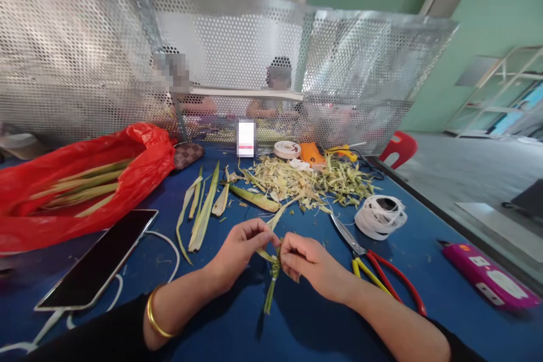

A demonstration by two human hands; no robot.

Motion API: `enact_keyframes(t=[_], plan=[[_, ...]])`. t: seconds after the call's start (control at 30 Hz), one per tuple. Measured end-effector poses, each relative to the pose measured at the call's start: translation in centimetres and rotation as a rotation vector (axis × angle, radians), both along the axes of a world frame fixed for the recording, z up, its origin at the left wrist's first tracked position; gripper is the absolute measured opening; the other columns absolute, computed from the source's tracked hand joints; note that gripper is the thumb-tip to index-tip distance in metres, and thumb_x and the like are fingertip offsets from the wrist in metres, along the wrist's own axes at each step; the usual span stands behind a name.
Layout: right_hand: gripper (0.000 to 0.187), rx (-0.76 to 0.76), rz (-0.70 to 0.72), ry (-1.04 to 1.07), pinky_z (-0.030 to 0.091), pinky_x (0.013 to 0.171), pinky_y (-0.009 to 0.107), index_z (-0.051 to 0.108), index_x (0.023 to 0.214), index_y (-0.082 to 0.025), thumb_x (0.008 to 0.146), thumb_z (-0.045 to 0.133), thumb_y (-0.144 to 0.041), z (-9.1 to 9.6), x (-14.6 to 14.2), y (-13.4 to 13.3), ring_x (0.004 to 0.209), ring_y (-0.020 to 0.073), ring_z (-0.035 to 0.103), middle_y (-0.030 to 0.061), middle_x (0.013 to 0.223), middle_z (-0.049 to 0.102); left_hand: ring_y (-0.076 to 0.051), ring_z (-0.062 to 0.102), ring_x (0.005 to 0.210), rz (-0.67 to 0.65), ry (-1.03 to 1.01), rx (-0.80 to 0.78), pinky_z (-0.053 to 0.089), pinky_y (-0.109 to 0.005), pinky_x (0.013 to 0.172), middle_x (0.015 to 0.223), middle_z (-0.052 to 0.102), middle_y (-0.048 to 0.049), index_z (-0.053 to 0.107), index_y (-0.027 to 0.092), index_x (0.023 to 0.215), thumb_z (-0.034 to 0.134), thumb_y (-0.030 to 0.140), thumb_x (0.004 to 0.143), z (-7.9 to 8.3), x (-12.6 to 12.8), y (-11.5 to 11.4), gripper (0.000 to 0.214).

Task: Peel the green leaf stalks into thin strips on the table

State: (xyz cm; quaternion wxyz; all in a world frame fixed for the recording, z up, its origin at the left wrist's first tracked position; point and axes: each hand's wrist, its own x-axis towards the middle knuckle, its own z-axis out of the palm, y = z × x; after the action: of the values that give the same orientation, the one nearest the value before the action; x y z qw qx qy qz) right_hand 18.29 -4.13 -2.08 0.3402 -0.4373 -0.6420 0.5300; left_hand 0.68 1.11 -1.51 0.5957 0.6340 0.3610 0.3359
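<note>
Between my two hands is a small woven piece of green leaf strips (pixel 275 267), with several stems bound together and pointing down toward me. My left hand (pixel 245 246) pinches a pale leaf strip at the top of the piece. On the other side, my right hand (pixel 311 263) has its fingers curled and pressed against the weave. Exactly which strand the right fingertips grip is hidden. Just right of my right hand lie scissors (pixel 360 251) with red handles, beside a yellow-handled tool (pixel 371 276). Long cut leaves (pixel 206 212) lie beyond my left hand.
A red plastic bag (pixel 146 153) holding long leaves stands left, near a charging phone (pixel 102 260). Leaf scraps (pixel 292 178) are heaped at the back. A roll of white string (pixel 380 218) and a purple packet (pixel 487 276) are right. A perforated metal screen (pixel 237 34) separates other people beyond.
</note>
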Motion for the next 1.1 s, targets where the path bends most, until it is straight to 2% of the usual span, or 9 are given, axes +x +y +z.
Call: enact_keyframes(t=[0.13, 0.23, 0.3, 0.47, 0.6, 0.7, 0.83, 0.93, 1.1], plan=[[0.022, 0.017, -0.023, 0.049, 0.040, 0.056, 0.023, 0.045, 0.073, -0.019, 0.086, 0.050, -0.036, 0.0, -0.2, 0.0, 0.056, 0.0099, 0.047, -0.0030, 0.065, 0.049, -0.012, 0.053, 0.062, -0.065, -0.054, -0.084, 0.040, -0.026, 0.065, 0.067, 0.062, -0.0010, 0.055, 0.018, 0.067, 0.054, 0.031, 0.080, -0.5, 0.0, 0.0, 0.018], [0.021, 0.079, -0.055, 0.026, 0.039, 0.057, 0.023, 0.046, 0.071, -0.019, 0.085, 0.051, -0.034, -0.3, -0.2, 0.2, 0.058, 0.0103, 0.047, -0.0035, 0.063, 0.048, -0.012, 0.051, 0.060, -0.056, 0.073, 0.024, 0.038, -0.024, 0.062, 0.059, 0.056, 0.0019, 0.053, 0.018, 0.064, 0.057, 0.028, 0.074, -1.0, 0.0, 0.3, 0.015], [0.019, 0.151, -0.067, -0.033, 0.037, 0.055, 0.022, 0.045, 0.069, -0.019, 0.085, 0.050, -0.029, -0.5, -0.3, 0.2, 0.056, 0.0099, 0.044, -0.0046, 0.060, 0.046, -0.012, 0.049, 0.057, -0.068, 0.202, 0.169, 0.037, -0.024, 0.060, 0.056, 0.054, 0.0033, 0.052, 0.019, 0.064, 0.054, 0.027, 0.074, -1.1, 0.0, 0.6, 0.013], [0.014, 0.249, -0.124, -0.078, 0.034, 0.051, 0.021, 0.045, 0.067, -0.020, 0.081, 0.049, -0.019, -1.0, -1.1, -0.2, 0.052, 0.0095, 0.042, -0.0058, 0.057, 0.048, -0.012, 0.045, 0.056, -0.033, 0.262, 0.290, 0.031, -0.023, 0.056, 0.053, 0.054, 0.0052, 0.055, 0.019, 0.056, 0.056, 0.018, 0.065, -0.5, -0.2, 1.0, 0.009], [0.015, 0.199, -0.237, 0.046, 0.037, 0.051, 0.022, 0.048, 0.065, -0.019, 0.079, 0.053, -0.023, -0.9, -1.5, 0.1, 0.050, 0.0103, 0.047, -0.0055, 0.054, 0.051, -0.013, 0.049, 0.055, 0.024, 0.212, 0.265, 0.036, -0.024, 0.058, 0.052, 0.056, 0.0033, 0.056, 0.018, 0.057, 0.056, 0.022, 0.066, -0.4, 0.1, 1.2, 0.010], [0.012, 0.169, -0.296, 0.115, 0.042, 0.054, 0.024, 0.051, 0.073, -0.019, 0.079, 0.053, -0.029, -0.1, -1.5, 1.0, 0.052, 0.0118, 0.054, -0.0052, 0.056, 0.054, -0.014, 0.053, 0.062, 0.111, 0.129, 0.241, 0.039, -0.026, 0.063, 0.060, 0.059, 0.0010, 0.058, 0.016, 0.064, 0.057, 0.032, 0.071, 0.1, 0.1, 1.2, 0.017], [0.022, 0.092, -0.249, 0.181, 0.045, 0.056, 0.026, 0.058, 0.088, -0.017, 0.073, 0.060, -0.032, 1.1, -2.1, 2.2, 0.054, 0.0133, 0.059, -0.0039, 0.059, 0.058, -0.014, 0.053, 0.066, 0.203, 0.018, 0.229, 0.041, -0.026, 0.068, 0.065, 0.057, 0.0006, 0.057, 0.016, 0.067, 0.058, 0.043, 0.072, 1.5, -0.2, 0.8, 0.028], [0.021, 0.059, -0.202, 0.210, 0.044, 0.055, 0.026, 0.061, 0.079, -0.015, 0.069, 0.064, -0.033, 1.3, -3.1, 2.5, 0.052, 0.0128, 0.058, -0.0028, 0.058, 0.059, -0.014, 0.053, 0.066, 0.207, -0.043, 0.215, 0.042, -0.026, 0.068, 0.065, 0.058, 0.0000, 0.057, 0.016, 0.065, 0.061, 0.043, 0.071, 1.8, -0.4, 0.4, 0.027], [0.023, 0.070, -0.208, 0.243, 0.041, 0.057, 0.025, 0.056, 0.065, -0.016, 0.071, 0.066, -0.036, 0.6, -4.0, 1.9, 0.053, 0.0101, 0.050, -0.0039, 0.057, 0.054, -0.013, 0.055, 0.068, 0.239, -0.095, 0.157, 0.043, -0.026, 0.067, 0.068, 0.061, -0.0008, 0.062, 0.016, 0.068, 0.064, 0.037, 0.069, 0.7, -0.5, 0.6, 0.022]])
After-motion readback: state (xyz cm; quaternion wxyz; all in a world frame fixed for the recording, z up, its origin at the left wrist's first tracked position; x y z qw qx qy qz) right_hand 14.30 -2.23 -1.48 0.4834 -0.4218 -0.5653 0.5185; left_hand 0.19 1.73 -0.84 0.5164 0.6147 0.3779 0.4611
